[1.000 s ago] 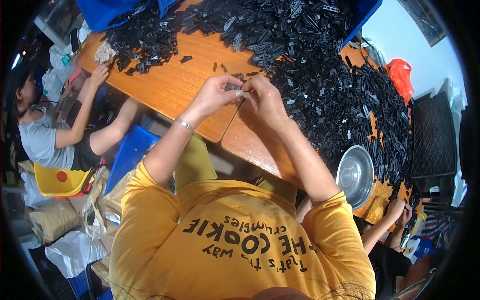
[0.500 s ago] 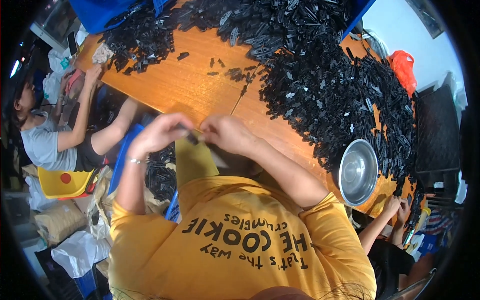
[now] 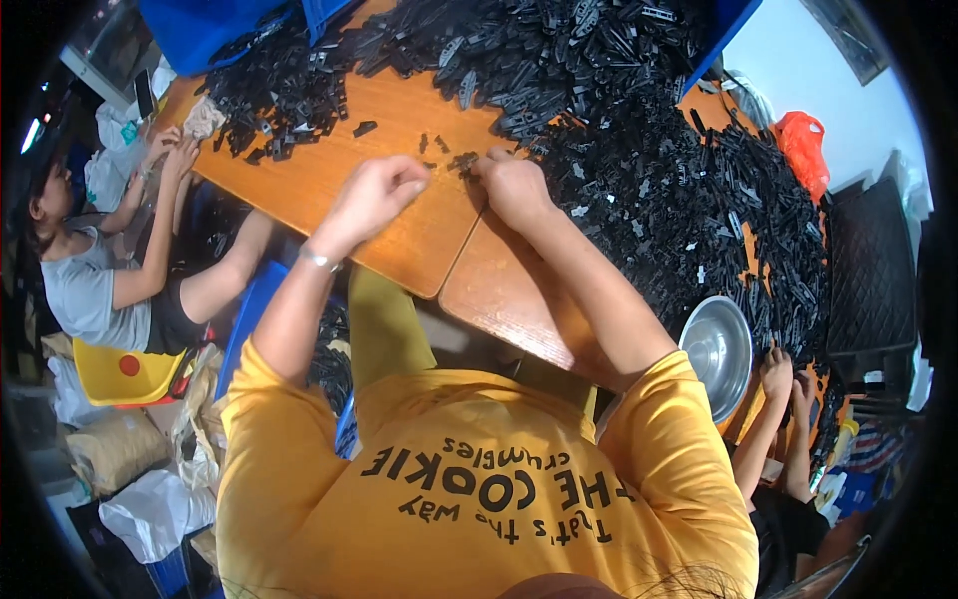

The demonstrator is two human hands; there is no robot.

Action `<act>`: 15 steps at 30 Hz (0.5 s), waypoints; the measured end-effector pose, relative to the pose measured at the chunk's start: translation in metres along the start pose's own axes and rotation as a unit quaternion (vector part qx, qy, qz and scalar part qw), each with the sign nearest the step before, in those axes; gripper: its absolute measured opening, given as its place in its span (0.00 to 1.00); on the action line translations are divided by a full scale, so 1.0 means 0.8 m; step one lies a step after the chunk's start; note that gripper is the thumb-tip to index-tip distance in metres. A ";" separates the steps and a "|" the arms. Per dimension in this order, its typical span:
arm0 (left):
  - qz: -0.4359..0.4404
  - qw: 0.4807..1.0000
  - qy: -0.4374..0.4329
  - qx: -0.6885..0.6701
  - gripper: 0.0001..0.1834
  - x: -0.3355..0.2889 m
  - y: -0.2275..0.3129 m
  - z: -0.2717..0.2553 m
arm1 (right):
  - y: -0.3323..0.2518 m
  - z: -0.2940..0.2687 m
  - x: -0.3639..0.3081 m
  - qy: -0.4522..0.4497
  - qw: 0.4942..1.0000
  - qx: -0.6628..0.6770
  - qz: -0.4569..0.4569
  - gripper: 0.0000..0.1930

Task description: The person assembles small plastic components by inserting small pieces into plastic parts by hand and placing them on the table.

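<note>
Both my hands reach over the orange-brown wooden table (image 3: 389, 245). My left hand (image 3: 374, 200) is curled, its fingertips drawn together beside a few small black plastic pieces (image 3: 426, 143); whatever may be in it is hidden. My right hand (image 3: 516, 190) bends its fingers down at a little cluster of small black parts (image 3: 462, 162), touching its right end. A piece in its fingertips cannot be made out. Right of this hand spreads a large heap of black plastic parts (image 3: 649, 190), with longer slotted black pieces (image 3: 539, 60) piled at the far side.
A steel bowl (image 3: 717, 354) stands at the table's right edge. Blue bins (image 3: 205, 35) and a red plastic bag (image 3: 801, 150) are at the back. One person (image 3: 100, 270) sits at the left; another person's hands (image 3: 783, 379) work at the right.
My hands were together before the table edge with a dark piece between them. They have moved forward and apart onto the table. The right-hand co-worker's hands moved to the heap.
</note>
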State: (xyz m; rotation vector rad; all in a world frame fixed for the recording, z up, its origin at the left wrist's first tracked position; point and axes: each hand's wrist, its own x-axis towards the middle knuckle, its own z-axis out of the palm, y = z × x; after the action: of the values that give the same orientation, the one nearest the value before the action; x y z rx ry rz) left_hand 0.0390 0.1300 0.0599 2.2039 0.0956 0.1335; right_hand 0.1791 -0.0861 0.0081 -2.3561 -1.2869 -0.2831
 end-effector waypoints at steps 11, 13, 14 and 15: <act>0.102 0.964 0.069 0.234 0.12 0.211 0.022 0.112 | -0.019 -0.003 0.006 -0.085 0.994 -0.071 -0.005 0.09; 0.096 0.961 0.068 0.251 0.11 0.219 0.020 0.120 | -0.019 -0.002 0.005 -0.082 0.995 -0.043 0.034 0.10; 0.101 0.959 0.075 0.255 0.12 0.221 0.020 0.122 | -0.019 -0.002 0.008 -0.106 0.992 -0.022 0.068 0.10; 0.106 0.957 0.081 0.259 0.12 0.221 0.019 0.124 | -0.021 -0.001 0.008 -0.105 0.992 -0.022 0.070 0.10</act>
State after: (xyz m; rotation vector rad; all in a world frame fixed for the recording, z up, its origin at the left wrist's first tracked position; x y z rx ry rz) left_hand 0.2277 0.0627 0.0245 2.7216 -0.0200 0.4545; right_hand 0.1686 -0.0735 0.0159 -2.5549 -1.2101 -0.0192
